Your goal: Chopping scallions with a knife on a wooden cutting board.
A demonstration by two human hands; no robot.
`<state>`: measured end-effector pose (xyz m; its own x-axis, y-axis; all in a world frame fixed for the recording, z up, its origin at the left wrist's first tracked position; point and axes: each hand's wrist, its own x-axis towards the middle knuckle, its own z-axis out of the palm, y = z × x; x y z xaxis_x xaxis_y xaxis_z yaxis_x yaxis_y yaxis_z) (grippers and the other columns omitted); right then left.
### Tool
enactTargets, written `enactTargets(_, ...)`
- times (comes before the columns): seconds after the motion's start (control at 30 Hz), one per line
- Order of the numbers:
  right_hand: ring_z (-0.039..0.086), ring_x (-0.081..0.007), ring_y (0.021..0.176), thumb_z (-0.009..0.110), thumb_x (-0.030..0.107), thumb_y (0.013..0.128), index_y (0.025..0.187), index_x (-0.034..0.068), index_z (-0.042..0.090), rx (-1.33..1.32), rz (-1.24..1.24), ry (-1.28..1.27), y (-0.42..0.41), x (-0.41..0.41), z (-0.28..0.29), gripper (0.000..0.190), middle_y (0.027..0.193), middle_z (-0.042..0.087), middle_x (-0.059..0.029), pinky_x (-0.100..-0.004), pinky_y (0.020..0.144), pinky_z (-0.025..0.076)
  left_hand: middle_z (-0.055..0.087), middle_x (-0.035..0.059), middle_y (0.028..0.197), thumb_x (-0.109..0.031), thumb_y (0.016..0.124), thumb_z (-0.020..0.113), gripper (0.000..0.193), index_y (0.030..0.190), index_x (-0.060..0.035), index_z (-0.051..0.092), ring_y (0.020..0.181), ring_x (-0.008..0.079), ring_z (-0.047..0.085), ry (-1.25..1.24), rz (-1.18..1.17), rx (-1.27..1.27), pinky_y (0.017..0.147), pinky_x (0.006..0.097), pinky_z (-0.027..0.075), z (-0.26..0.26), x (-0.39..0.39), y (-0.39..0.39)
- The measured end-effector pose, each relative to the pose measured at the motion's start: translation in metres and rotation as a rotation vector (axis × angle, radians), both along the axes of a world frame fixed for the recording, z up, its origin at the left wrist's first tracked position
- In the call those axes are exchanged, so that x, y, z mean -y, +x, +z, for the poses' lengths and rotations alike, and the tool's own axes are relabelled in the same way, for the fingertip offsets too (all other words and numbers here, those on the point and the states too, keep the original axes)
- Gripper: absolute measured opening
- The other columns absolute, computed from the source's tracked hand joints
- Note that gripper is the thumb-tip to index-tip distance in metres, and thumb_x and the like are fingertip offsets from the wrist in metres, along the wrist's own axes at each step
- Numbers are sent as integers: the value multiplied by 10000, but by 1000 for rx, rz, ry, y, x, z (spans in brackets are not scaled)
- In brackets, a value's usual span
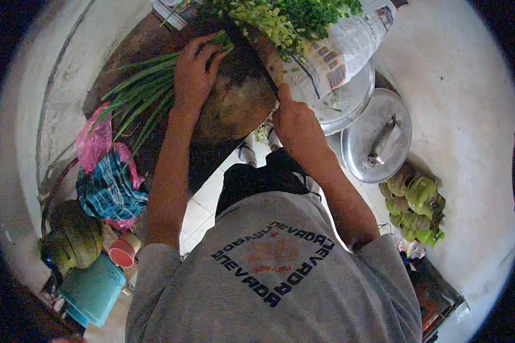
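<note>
My left hand (197,70) is closed around a bunch of green onions (148,92), its cut end poking out beyond my fingers and its long leaves fanning out to the left. Under it is a worn, dark wooden surface (236,103). The handle of a large knife is in my right hand (296,122), and its broad, stained blade (264,53) points up and left, away from me. Chopped green onions (283,21), pale pieces and darker green ones, lie heaped on printed newspaper (347,47) beyond the blade.
The newspaper lies partly over a round metal tray (360,98). To its right is a metal lid (375,135) with a handle. Green bananas (416,206) are at the right. At the left are a pink plastic bag (95,137), a blue checked cloth (109,186), a gas cylinder (75,236) and a red cup (121,253).
</note>
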<state>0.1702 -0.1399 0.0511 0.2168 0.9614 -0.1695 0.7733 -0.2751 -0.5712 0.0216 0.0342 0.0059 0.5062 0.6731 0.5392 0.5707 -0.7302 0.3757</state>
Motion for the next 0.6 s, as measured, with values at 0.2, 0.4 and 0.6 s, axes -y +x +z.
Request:
enactTargets(0.2, 576, -472, 640, 479, 10, 811, 1076, -22, 353, -76, -28, -17, -9, 3, 21, 295, 644, 562, -298, -558, 577, 430, 579, 103, 1041, -203, 777, 679, 202, 911, -55, 647, 939, 311, 575, 95, 11, -29, 802, 407, 481, -9, -1, -2)
enactTargets(0.4, 574, -474, 637, 491, 2, 814, 1051, -20, 355, -74, 17, 54, -18, 6, 19, 274, 632, 562, -288, -556, 570, 426, 570, 118, 1045, -213, 779, 674, 230, 940, -52, 643, 944, 334, 565, 54, 49, -43, 834, 421, 466, -16, -3, -6)
enactTargets(0.6, 576, -477, 656, 503, 16, 828, 1045, -14, 362, -77, -6, -8, -22, 1, 15, 261, 643, 567, -290, -553, 577, 433, 562, 131, 1077, -209, 780, 671, 246, 967, -54, 640, 976, 344, 549, 30, 29, -44, 853, 422, 461, -16, -2, -8)
